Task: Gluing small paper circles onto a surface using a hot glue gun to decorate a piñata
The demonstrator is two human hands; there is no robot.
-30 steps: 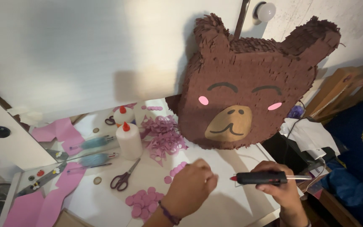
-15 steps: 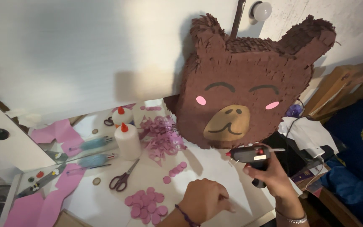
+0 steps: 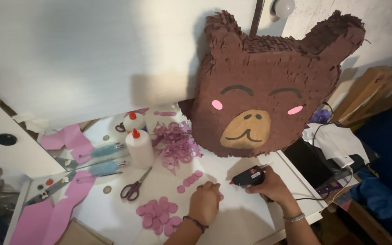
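Presently: right hand [image 3: 273,186] gripping glue gun [image 3: 249,176]; left hand [image 3: 204,202] curled closed over a pink paper circle [image 3: 221,197], contents unclear. Risk: nozzle close, likely burnt fingertips, stray glue on table [image 3: 246,222].

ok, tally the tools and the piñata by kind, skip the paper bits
Brown fringed bear-head piñata: 1
Black glue gun, in the right hand: 1
White glue bottles with red caps: 2
Dark-handled scissors: 1
Total: 5
The left hand rests on the white table.
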